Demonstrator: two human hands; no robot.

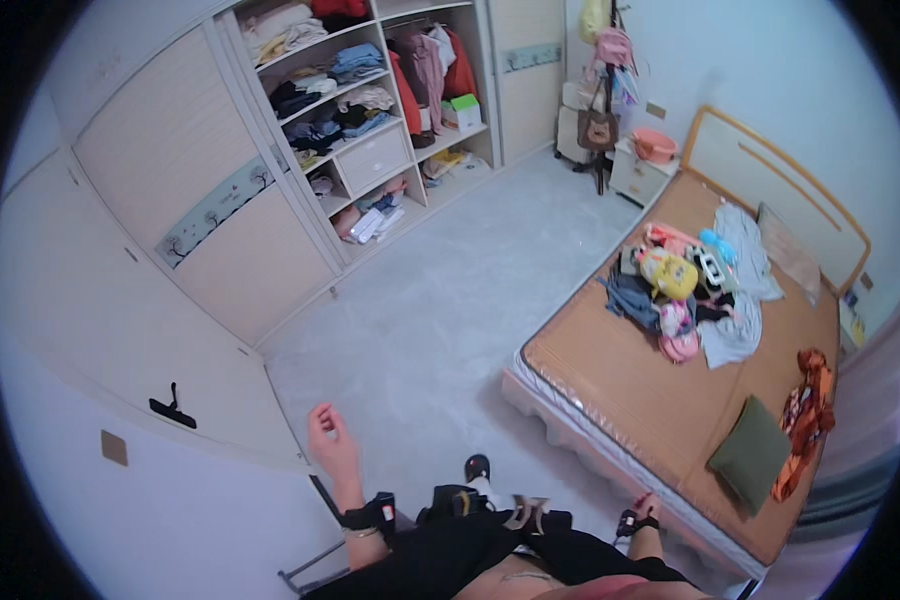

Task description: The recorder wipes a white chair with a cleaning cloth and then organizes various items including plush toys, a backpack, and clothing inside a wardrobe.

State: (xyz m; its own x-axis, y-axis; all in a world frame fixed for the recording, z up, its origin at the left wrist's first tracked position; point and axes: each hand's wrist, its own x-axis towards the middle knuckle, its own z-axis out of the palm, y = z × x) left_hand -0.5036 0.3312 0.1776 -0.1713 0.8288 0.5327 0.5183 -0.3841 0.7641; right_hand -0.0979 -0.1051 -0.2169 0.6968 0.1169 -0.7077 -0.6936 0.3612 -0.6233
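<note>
My left hand (333, 439) is raised over the grey floor (420, 315), near the white door (142, 300). Its fingers are loosely curled with a gap at the thumb, and it holds nothing. A black strap device (371, 514) circles that wrist. Low beside the bed's near side hangs my right hand (648, 505), small and partly turned away, with another wrist strap (634, 523). On the brown bed mat (607, 360) lies a pile with a yellow plush bag (669, 274), a pink round bag (679, 346) and a pale blue cloth (735, 330).
An open wardrobe (381, 97) with folded and hanging clothes stands at the back. Farther right are a coat stand (607, 90) with bags and a nightstand (637, 176) bearing a pink basin (654, 145). A green cushion (752, 454) and an orange patterned cloth (806, 420) lie on the bed.
</note>
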